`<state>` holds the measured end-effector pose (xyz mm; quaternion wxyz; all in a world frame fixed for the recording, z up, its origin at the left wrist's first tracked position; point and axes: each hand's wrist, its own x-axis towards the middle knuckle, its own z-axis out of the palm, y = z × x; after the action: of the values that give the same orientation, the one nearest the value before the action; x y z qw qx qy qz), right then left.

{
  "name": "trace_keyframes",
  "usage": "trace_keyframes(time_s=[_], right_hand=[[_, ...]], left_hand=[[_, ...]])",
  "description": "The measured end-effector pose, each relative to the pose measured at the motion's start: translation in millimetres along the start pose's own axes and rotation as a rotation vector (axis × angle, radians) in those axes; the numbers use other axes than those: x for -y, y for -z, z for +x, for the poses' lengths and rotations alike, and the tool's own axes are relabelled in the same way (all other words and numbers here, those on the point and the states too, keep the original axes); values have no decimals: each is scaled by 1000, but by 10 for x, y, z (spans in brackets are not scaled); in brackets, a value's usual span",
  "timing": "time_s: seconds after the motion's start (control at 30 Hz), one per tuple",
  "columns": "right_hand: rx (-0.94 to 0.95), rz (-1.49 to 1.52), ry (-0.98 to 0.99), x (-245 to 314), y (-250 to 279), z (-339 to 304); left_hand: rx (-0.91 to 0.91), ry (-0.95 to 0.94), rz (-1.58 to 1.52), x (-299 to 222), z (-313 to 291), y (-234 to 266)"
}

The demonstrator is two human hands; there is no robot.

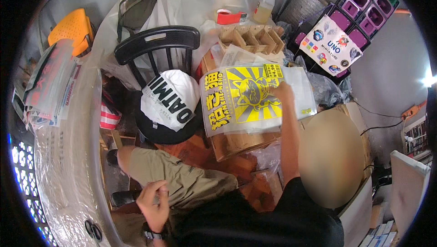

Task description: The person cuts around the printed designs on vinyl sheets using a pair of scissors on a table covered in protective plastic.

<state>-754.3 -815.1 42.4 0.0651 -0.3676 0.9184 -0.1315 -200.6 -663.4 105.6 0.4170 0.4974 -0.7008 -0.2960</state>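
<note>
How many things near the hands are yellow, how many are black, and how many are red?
Yellow: 1, the clear bag with the yellow cat print under the right hand.
Black: 2, the chair and the scissors lying apart from the left hand.
Red: 1, the tape roll.
Total: 4

Even, soft indoor light; a bright flare burns at the right edge. Fisheye bending curves the rim, corners black, and detail is slightly soft throughout.
</note>
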Motion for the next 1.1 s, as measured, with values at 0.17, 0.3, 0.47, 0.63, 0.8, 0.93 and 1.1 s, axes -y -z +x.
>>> trace_keyframes(time_s=[0.17, 0.3, 0.47, 0.63, 0.8, 0.93, 1.1], right_hand=[[27, -137, -202, -1288, -126, 945], [150, -59, -110, -1344, -295, 930], [-183, -179, -44, -688, -71, 355], [-644, -85, 176, 237, 295, -392], [-231, 228, 938, 1764, 202, -2440], [334, 521, 1401, 1901, 283, -3259], [61, 588, 580, 1494, 332, -1457]], left_hand=[[183, 65, -196, 163, 26, -360], [142, 193, -236, 268, -18, -373], [131, 213, -215, 344, 56, -371], [245, 15, -130, 65, 418, -362], [-21, 155, -728, -62, 883, -565], [-221, 498, -733, 288, 1048, -408], [-477, 499, -632, 560, 392, 206]])
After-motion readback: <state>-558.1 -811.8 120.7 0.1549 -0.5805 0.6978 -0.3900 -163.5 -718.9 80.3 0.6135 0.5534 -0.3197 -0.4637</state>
